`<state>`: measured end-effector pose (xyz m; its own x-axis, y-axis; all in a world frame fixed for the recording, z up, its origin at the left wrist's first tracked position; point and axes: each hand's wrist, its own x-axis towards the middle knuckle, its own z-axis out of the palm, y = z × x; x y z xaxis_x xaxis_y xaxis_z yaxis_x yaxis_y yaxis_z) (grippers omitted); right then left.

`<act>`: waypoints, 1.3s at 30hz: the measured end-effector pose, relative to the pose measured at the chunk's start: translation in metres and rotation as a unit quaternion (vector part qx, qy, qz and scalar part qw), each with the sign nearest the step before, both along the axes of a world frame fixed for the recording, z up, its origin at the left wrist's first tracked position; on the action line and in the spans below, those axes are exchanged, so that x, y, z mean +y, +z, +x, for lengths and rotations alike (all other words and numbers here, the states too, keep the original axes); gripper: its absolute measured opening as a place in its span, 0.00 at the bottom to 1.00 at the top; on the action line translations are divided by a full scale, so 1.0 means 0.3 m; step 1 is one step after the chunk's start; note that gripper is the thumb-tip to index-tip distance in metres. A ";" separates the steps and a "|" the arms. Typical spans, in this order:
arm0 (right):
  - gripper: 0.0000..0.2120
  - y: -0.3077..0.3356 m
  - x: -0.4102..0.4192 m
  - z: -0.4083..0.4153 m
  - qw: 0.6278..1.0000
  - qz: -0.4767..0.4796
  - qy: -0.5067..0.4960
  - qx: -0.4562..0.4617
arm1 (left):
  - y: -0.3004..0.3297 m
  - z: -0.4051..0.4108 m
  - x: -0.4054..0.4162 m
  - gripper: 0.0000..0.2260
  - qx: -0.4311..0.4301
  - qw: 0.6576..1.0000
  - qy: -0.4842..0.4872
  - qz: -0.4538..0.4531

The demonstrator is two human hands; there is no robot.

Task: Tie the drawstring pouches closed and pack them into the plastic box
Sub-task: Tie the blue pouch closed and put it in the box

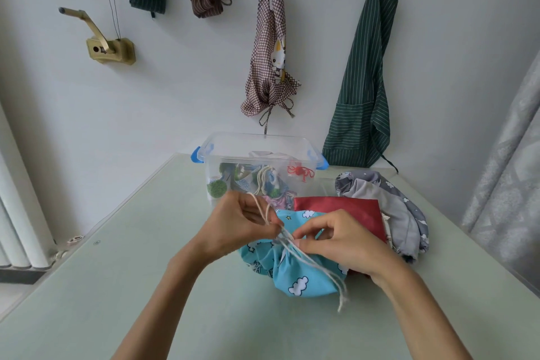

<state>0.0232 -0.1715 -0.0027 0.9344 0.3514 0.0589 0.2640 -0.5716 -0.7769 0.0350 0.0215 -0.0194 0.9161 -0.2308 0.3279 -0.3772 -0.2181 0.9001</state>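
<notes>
I'm mid-knot on the blue cloud pouch (295,272) lying on the surface (146,286) before the plastic box (257,155), my left hand (242,222) and right hand (342,238) each pinching its cord (309,260), which I judge needs pulling tight next.

Premises present as a domestic utility or balcony-type room of a home. Evidence: a striped green apron (362,90) and a checked apron (270,58) hang on the plain white wall (175,82), beside a wall-mounted brass hand crank (100,41) with cords. A white radiator (17,213) stands left of the pale green counter (117,286).
</notes>
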 end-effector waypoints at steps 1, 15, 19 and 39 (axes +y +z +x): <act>0.01 0.004 -0.003 -0.002 1.000 0.012 -0.001 0.000 | -0.004 0.002 0.002 0.04 -0.023 0.999 0.024 0.001; 0.24 -0.051 0.080 0.037 0.930 0.270 -0.067 0.240 | -0.027 0.009 -0.032 0.05 -0.126 0.983 0.136 0.005; 0.10 -0.058 0.059 0.040 0.902 0.357 -0.054 0.235 | -0.022 0.013 -0.021 0.05 -0.132 0.981 0.139 0.007; 0.10 -0.081 0.048 0.048 0.860 -0.135 -0.264 -0.415 | -0.032 0.025 -0.029 0.04 -0.056 0.997 0.041 -0.022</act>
<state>0.0377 -0.1571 -0.0271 0.6432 -0.0042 0.7657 0.3114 -0.9121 -0.2666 0.0425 0.0128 -0.0291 0.8888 -0.1393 0.4367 -0.4575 -0.2132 0.8633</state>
